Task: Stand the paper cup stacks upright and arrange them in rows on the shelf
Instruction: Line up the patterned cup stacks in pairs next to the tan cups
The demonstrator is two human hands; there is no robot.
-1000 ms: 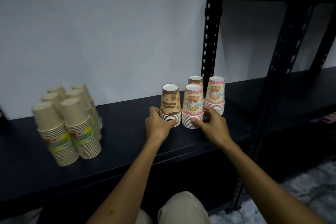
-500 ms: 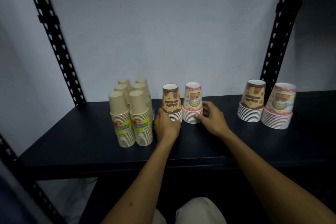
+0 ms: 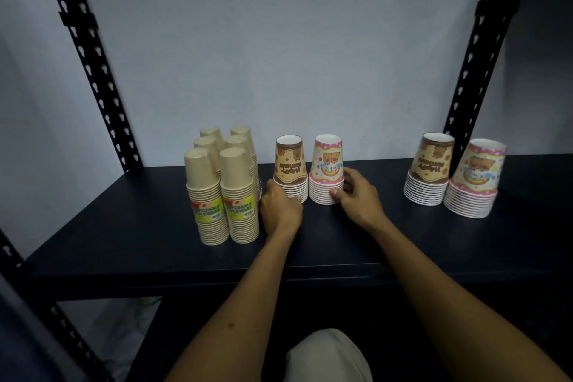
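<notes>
Ten cup stacks on the shelf (image 3: 155, 242)
Six plain stacks (image 3: 221, 195), four printed; left hand (image 3: 280, 211) grips the brown stack (image 3: 290, 170), right hand (image 3: 356, 198) the pink stack (image 3: 327, 170).

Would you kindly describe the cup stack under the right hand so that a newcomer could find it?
On the black shelf, right of the plain tan stacks, two printed stacks stand together. It is the right one, the pink stack, unlike its brown neighbour.

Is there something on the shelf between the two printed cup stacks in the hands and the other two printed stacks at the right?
Nothing visible. The right hand holds the pink stack, and only bare shelf lies between it and the brown stack at the right.
</notes>
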